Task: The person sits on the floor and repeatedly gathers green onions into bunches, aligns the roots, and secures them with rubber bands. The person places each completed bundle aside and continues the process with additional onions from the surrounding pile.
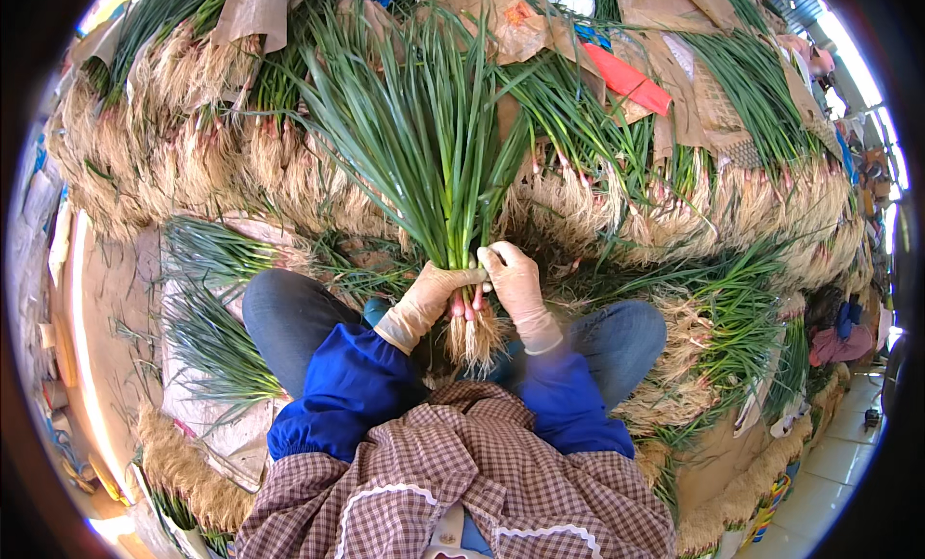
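Note:
Both my hands wear pale, thin gloves and meet above my lap. My left hand (428, 299) is closed around the lower stems of a bunch of garlic-like green plants (452, 190), just above their pinkish bulbs. The long leaves fan out away from me, and the pale roots hang towards me. At the right side of the same stems is my right hand (514, 288), its thumb and forefinger pinched together against the bunch. Whether a leaf or stem lies between those fingertips is too small to tell.
A long heap of rooted plants (780, 205) crosses in front, partly under brown paper sheets (249, 9) and a red piece (629, 78). Small bunches (224, 342) lie on a pale sheet at left. More plants (730, 320) lie at right. Another person (842, 342) is at far right.

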Demonstrator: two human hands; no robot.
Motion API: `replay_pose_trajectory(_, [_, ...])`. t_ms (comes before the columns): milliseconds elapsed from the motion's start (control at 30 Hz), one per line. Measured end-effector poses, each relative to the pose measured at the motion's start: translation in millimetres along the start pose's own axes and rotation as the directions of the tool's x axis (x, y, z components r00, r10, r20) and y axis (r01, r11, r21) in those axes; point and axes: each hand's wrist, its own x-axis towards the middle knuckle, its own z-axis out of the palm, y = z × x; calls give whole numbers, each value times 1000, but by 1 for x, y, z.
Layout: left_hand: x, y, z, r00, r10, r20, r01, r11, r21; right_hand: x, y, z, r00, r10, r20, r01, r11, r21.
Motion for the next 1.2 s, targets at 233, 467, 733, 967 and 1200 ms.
replay_pose_trajectory(233, [-14,8,-7,1000,-17,-2,17,998,-64,14,35,-4,887,446,121,-461,872,164])
replay_pose_trajectory(467, [-10,1,-14,1000,-5,3,5,997,-80,-15,-20,10,971,-116,-209,153,974,168])
replay_pose_trajectory(733, [-51,45,12,998,-23,-53,8,967,-253,3,63,-65,917,135,-375,-169,984,-59])
replay_pose_trajectory(967, [-147,153,75,865,365,344,-140,833,-535,56,54,-90,872,-162,-461,-7,940,-342])
replay_pose_trajectory(1200, [-106,196,95,886,442,138,-356,842,-405,126,35,-92,958,-164,-234,-52,705,-707])
